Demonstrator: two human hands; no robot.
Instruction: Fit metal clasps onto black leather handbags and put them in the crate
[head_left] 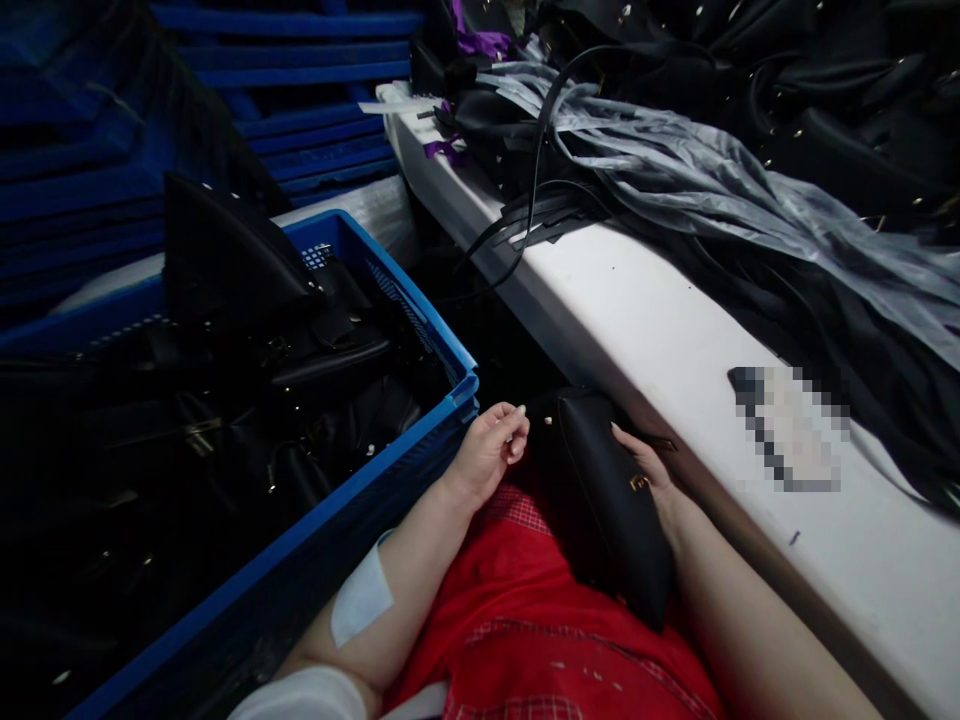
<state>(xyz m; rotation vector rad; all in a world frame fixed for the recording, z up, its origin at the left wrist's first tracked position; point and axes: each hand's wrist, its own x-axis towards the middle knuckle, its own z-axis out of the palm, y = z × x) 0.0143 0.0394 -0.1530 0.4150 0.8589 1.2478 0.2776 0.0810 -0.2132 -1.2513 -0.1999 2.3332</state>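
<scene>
A small black handbag (611, 500) with a gold clasp lies on my lap, over red clothing, just below the edge of a white table (652, 330). My right hand (652, 475) rests against the bag's right side, fingers wrapped onto it. My left hand (491, 450) hovers by the bag's left end with its fingers curled together; nothing shows in them. A white patch is stuck on my left forearm.
A blue plastic crate (420, 430) full of black bags and straps stands at my left. Black straps (540, 200), grey plastic sleeves (712, 180) and more black bags (825, 90) pile on the table's far side. Stacked blue crates (300, 90) behind.
</scene>
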